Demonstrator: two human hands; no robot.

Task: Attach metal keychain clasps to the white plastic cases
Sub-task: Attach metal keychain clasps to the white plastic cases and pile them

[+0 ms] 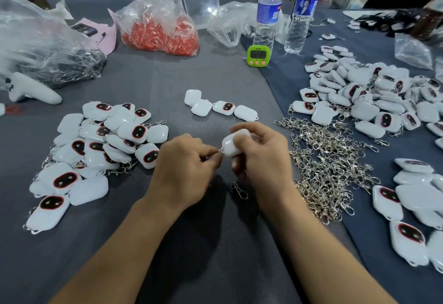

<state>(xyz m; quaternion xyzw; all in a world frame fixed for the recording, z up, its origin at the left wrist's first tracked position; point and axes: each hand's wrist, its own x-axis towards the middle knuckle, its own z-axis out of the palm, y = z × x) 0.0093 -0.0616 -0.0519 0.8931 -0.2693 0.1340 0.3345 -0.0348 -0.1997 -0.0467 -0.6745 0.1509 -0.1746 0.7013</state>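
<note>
My right hand (261, 157) grips a white plastic case (231, 144) just above the table's middle. My left hand (184, 167) pinches a small metal clasp ring (220, 151) against the case's left corner; most of the clasp is hidden by the fingers. One loose clasp (238, 191) lies on the cloth below the hands. A big heap of silver clasps (328, 164) spreads to the right. Several bare cases (221, 107) lie in a row beyond the hands. A pile of cases with clasps (100, 145) sits to the left.
More white cases (374, 97) cover the right side. At the back stand two water bottles (268, 13), a green timer (257, 56), a bag of red parts (160, 28) and a bag of dark clasps (48, 44). A white handheld controller (31, 89) lies far left.
</note>
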